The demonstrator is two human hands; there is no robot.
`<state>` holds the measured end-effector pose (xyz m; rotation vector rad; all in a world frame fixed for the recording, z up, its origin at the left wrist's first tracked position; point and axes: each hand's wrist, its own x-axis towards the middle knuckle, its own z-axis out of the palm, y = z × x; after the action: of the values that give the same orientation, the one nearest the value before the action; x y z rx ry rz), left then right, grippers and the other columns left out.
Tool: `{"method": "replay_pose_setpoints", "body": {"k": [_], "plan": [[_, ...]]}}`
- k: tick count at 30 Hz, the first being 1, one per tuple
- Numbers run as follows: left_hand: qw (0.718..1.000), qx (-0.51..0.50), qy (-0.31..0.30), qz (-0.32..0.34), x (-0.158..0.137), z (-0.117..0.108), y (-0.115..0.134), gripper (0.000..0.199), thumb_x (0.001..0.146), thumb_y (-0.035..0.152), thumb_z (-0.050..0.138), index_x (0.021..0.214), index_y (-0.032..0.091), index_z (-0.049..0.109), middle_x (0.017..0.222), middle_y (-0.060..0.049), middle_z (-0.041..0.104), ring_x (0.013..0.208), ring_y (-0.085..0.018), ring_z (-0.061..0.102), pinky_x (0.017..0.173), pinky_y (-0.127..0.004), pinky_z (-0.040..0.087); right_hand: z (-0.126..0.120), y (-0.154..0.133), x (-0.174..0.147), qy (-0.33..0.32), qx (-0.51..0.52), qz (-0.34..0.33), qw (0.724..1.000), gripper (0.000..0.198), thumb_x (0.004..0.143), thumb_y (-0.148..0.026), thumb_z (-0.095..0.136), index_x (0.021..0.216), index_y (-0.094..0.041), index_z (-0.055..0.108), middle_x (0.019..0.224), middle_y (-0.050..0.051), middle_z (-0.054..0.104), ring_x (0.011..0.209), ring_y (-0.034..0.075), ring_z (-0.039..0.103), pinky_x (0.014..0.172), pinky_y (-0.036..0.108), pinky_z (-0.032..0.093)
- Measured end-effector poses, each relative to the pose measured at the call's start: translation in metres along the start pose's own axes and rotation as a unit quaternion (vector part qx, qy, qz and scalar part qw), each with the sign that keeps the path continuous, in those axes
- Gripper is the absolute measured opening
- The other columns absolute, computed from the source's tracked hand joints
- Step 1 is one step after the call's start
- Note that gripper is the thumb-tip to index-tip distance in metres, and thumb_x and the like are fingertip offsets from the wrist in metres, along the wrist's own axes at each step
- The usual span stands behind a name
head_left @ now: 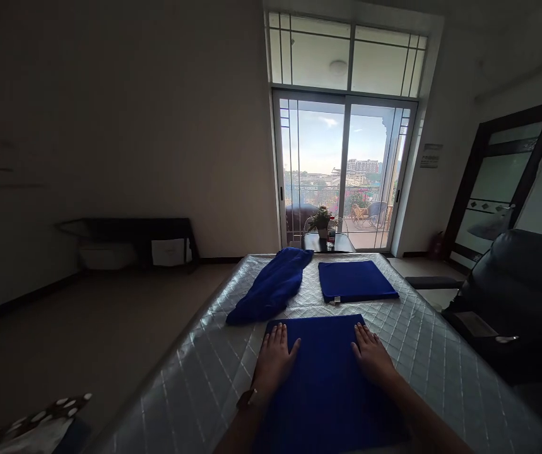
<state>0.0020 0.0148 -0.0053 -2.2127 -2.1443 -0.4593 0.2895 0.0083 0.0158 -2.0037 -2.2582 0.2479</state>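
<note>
Directly before me a blue cloth (320,378) lies flat on the quilted, silvery table cover (195,378), its near end dark and partly hidden by my arms. My left hand (276,353) rests flat on its left edge, fingers stretched forward. On the opposite edge, near the far right corner, my right hand (372,353) lies with fingers extended. Beyond them to the left is a loosely bunched blue cloth (273,287). A neatly folded blue cloth (358,280) with a small white tag sits farther off to the right.
A dark leather chair (517,296) stands close to the table's right side. Behind the far edge, a small table (341,243) carries a potted plant (322,219) and a bottle (331,233). Spotted fabric (38,419) shows at lower left. A low black rack (138,233) stands along the wall.
</note>
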Motion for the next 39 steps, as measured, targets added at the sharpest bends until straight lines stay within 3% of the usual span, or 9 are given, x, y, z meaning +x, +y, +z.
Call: {"method": "replay_pose_setpoints", "body": {"k": [5, 9, 16, 23, 33, 39], "plan": [[1.0, 0.01, -0.01, -0.013, -0.001, -0.002, 0.001, 0.085, 0.098, 0.064, 0.016, 0.153, 0.003, 0.035, 0.163, -0.019, 0.036, 0.153, -0.03, 0.032, 0.126, -0.048, 0.026, -0.009, 0.002, 0.009, 0.007, -0.024, -0.016, 1.0, 0.066, 0.097, -0.043, 0.029, 0.156, -0.013, 0.034, 0.165, 0.01, 0.032, 0.154, 0.026, 0.024, 0.125, 0.049, 0.019], [1.0, 0.015, -0.016, -0.019, -0.001, -0.003, 0.002, 0.085, 0.098, 0.063, 0.015, 0.153, 0.0, 0.033, 0.164, -0.02, 0.034, 0.154, -0.031, 0.031, 0.127, -0.048, 0.025, -0.019, 0.0, 0.031, 0.035, -0.025, -0.03, 0.999, 0.061, 0.096, -0.037, 0.034, 0.151, -0.013, 0.044, 0.161, 0.012, 0.042, 0.152, 0.025, 0.03, 0.125, 0.044, 0.019], [1.0, 0.009, 0.002, -0.017, 0.002, 0.003, 0.0, 0.084, 0.098, 0.062, 0.017, 0.153, 0.002, 0.036, 0.163, -0.02, 0.038, 0.153, -0.031, 0.033, 0.126, -0.049, 0.027, -0.003, -0.005, 0.063, 0.072, -0.002, -0.014, 0.997, 0.063, 0.1, -0.038, 0.026, 0.154, -0.008, 0.038, 0.162, 0.014, 0.039, 0.154, 0.024, 0.027, 0.123, 0.043, 0.025], [1.0, -0.003, -0.007, -0.019, 0.003, 0.002, 0.0, 0.085, 0.098, 0.064, 0.018, 0.154, 0.003, 0.034, 0.164, -0.019, 0.035, 0.154, -0.03, 0.031, 0.127, -0.048, 0.025, 0.017, 0.005, 0.071, 0.087, 0.016, -0.015, 0.996, 0.064, 0.1, -0.039, 0.024, 0.156, -0.008, 0.032, 0.165, 0.012, 0.033, 0.156, 0.024, 0.021, 0.125, 0.043, 0.019], [1.0, -0.004, 0.016, -0.019, 0.008, 0.02, -0.007, 0.083, 0.097, 0.067, 0.025, 0.154, 0.007, 0.035, 0.164, -0.016, 0.037, 0.154, -0.03, 0.032, 0.127, -0.048, 0.027, 0.017, 0.01, 0.071, 0.108, 0.044, -0.021, 0.993, 0.064, 0.098, -0.037, 0.03, 0.155, -0.009, 0.035, 0.162, 0.012, 0.039, 0.154, 0.023, 0.026, 0.126, 0.041, 0.019], [1.0, 0.015, 0.016, -0.015, 0.008, 0.019, -0.004, 0.084, 0.097, 0.066, 0.022, 0.153, 0.006, 0.037, 0.163, -0.018, 0.038, 0.153, -0.03, 0.033, 0.126, -0.049, 0.028, 0.015, 0.01, 0.067, 0.108, 0.05, -0.023, 0.993, 0.066, 0.096, -0.04, 0.038, 0.154, -0.008, 0.037, 0.162, 0.012, 0.04, 0.153, 0.024, 0.028, 0.126, 0.04, 0.019]]}}
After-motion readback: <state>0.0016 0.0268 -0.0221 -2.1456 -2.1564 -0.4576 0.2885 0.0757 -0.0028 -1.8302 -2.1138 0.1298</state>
